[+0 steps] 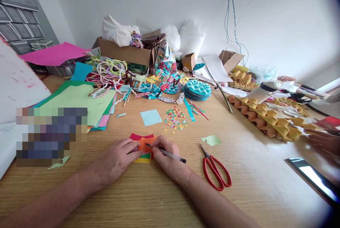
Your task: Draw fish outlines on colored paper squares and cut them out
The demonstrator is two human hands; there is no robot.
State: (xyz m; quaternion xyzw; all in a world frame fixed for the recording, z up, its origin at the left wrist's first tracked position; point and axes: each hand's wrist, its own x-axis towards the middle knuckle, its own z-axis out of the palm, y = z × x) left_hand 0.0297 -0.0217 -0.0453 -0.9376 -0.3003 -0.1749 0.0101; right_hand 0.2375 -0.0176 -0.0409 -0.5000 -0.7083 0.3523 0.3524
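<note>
My right hand is closed around a pen with a clear barrel and black end cap. The pen's tip rests on a small piece of orange paper. My left hand has its fingers bent over the left edge of that paper, gripping it against the table. Under it, edges of red, yellow and green paper stick out. Red-handled scissors lie to the right, blades partly apart. Ahead is a light blue paper square with a drawn outline.
Colored paper dots and decorated paper fish lie ahead. Blue scalloped plates are stacked behind. At right stand egg cartons beside a phone and another person's hand. Colored sheets lie at left.
</note>
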